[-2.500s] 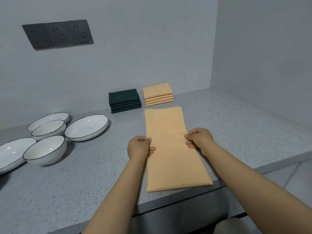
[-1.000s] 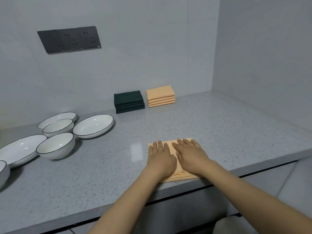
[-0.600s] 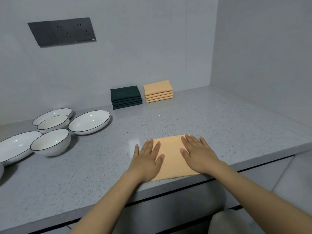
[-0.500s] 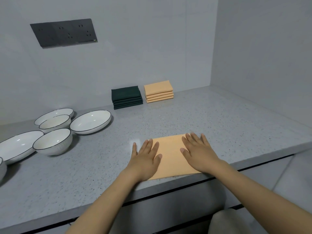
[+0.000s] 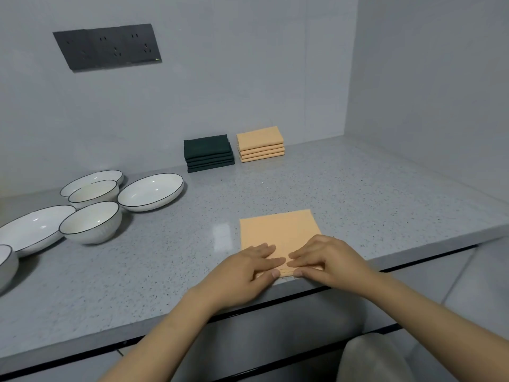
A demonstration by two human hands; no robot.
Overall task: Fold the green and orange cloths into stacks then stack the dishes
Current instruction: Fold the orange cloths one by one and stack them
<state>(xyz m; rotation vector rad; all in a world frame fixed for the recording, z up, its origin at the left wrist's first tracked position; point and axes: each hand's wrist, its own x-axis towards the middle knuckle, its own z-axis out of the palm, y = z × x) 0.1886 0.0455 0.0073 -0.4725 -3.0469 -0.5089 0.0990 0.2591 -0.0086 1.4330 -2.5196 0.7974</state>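
A folded orange cloth [image 5: 278, 230] lies square near the counter's front edge. My left hand [image 5: 245, 271] and my right hand [image 5: 330, 260] meet at its near edge, fingers on top and thumbs against the edge, pinching it. At the back wall stand a stack of folded green cloths [image 5: 208, 153] and, to its right, a stack of folded orange cloths [image 5: 260, 143]. White dishes lie apart on the left: a shallow plate [image 5: 151, 191], a bowl [image 5: 91, 221], a second bowl [image 5: 93, 191], and a large plate [image 5: 30, 230].
The grey speckled counter [image 5: 371, 202] ends in a front edge right under my hands. Walls close off the back and right side. A dark socket panel [image 5: 107, 45] hangs on the back wall. Another bowl [image 5: 7, 263] shows at the far left edge.
The long orange cloth was folded in half toward me and smoothed flat. My hands have since slid from its sides to its near edge, where they now pinch it.
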